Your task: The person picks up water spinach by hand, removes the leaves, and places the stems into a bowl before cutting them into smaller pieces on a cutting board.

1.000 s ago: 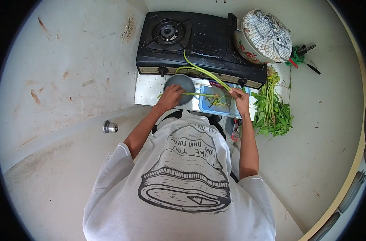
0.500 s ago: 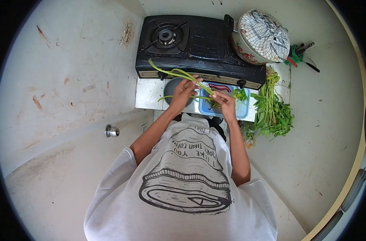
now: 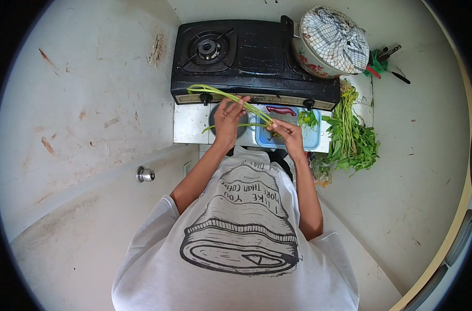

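Note:
Long green vegetable stems [image 3: 215, 92] stretch between my two hands, over the counter in front of the stove. My left hand [image 3: 228, 122] has its fingers closed around their middle. At their right end, my right hand [image 3: 288, 136] pinches them between thumb and fingertips. One stem hangs lower, passing leftward below my left hand. Beneath my right hand is a blue plastic container [image 3: 312, 141] holding green leaf pieces [image 3: 307, 119] and a dark red, long, curved thing [image 3: 281, 110]. A round grey bowl [image 3: 241, 130] sits partly hidden behind my left hand.
A black gas stove [image 3: 256, 57] stands at the back, with a cloth-covered pot [image 3: 318, 65] on its right side. A heap of leafy greens [image 3: 354, 140] lies at the right. Behind it is a green holder [image 3: 379, 65] with knives. A door knob [image 3: 146, 174] juts out at left.
The stems have swung slightly, their left tips now lower and closer together. My left hand has shifted a little left and down. The camera view has moved slightly.

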`<state>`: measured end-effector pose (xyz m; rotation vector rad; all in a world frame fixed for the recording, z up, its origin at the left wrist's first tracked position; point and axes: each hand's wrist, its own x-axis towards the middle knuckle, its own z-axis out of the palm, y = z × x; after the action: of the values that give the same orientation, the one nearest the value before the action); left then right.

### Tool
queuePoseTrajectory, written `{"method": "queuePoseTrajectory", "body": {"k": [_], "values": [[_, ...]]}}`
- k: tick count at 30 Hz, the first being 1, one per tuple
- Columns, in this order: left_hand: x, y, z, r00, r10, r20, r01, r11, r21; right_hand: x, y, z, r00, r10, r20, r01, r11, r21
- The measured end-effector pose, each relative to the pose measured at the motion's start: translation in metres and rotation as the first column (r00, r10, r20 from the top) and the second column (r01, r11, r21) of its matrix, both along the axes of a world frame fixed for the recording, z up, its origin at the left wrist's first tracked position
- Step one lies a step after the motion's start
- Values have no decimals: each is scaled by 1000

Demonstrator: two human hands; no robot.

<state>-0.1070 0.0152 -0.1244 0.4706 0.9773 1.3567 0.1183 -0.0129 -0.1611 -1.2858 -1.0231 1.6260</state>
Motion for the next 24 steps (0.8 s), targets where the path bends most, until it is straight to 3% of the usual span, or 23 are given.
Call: {"method": "queuePoseTrajectory", "body": {"k": [12, 19, 24], "values": [[8, 1, 17, 969, -65, -237, 88, 992, 87, 11, 2, 1, 990, 139, -8, -139, 990, 4], [12, 1, 24, 931, -122, -344, 178, 975, 136, 10, -5, -3, 993, 103, -60, -105, 994, -20], [4, 9, 37, 942, -108, -319, 172, 968, 181, 15, -9, -6, 993, 101, 68, -108, 989, 105]]}}
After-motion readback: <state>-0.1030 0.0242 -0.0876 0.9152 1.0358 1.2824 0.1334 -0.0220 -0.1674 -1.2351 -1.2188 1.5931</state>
